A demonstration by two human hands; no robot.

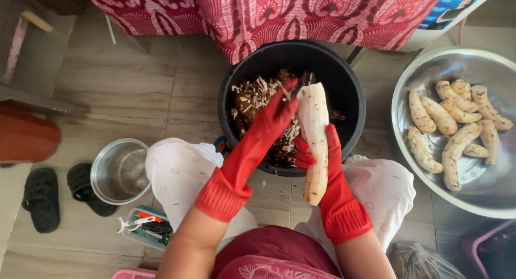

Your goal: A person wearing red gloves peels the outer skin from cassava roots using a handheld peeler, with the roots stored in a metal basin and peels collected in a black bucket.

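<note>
My right hand, in a red rubber glove, grips a long, mostly peeled pale cassava root around its middle and holds it upright over a black bucket. My left hand, also in a red glove, reaches to the root's upper end. Its fingers are closed on a small thin blade, which is mostly hidden. The bucket holds a heap of brown and white peelings. Both hands are above my knees, which are covered in white cloth.
A large steel basin on the right holds several peeled roots. On the left are a small steel pot, black sandals and a plastic box of tools. Red patterned cloth hangs behind. A plastic bag lies at the lower right.
</note>
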